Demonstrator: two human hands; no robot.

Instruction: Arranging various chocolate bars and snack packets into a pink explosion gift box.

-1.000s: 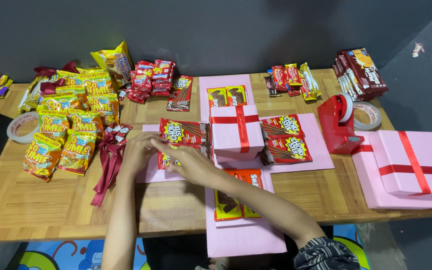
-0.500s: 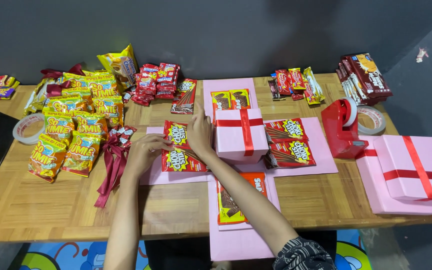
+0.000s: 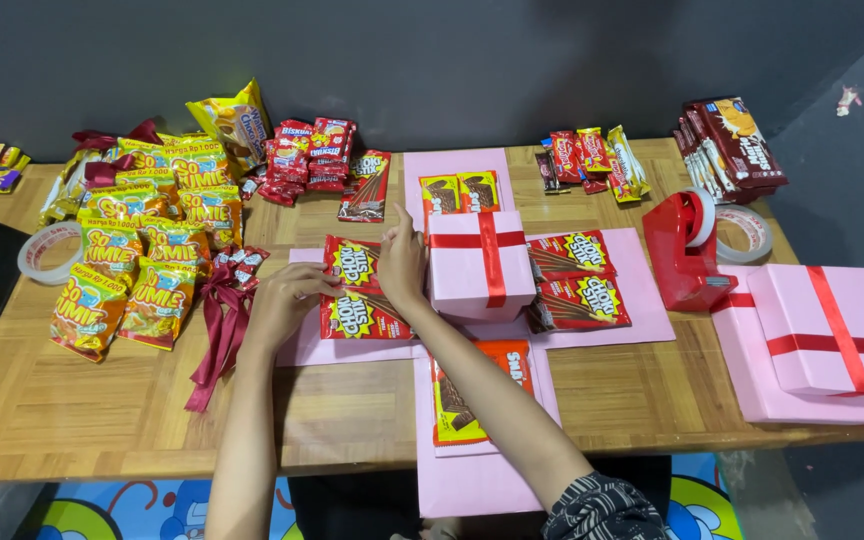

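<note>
Two hands of mine meet left of the frame's centre: my right hand [image 3: 402, 268], arm crossing over from the lower right, lies flat with its fingers pressing the upper red snack packet [image 3: 354, 264] onto the pink paper flap [image 3: 297, 345], while my left hand [image 3: 282, 303] pinches the near edge of the lower red snack packet [image 3: 362, 318] just beneath it. I judge that either packet could slide or set crooked if my pressing hand lifts unevenly, or my forearm could nudge the orange packet [image 3: 467, 395] below. The small pink ribboned box [image 3: 480, 264] at centre is shut, contents hidden; right of it sits a red tape dispenser [image 3: 687, 250].
</note>
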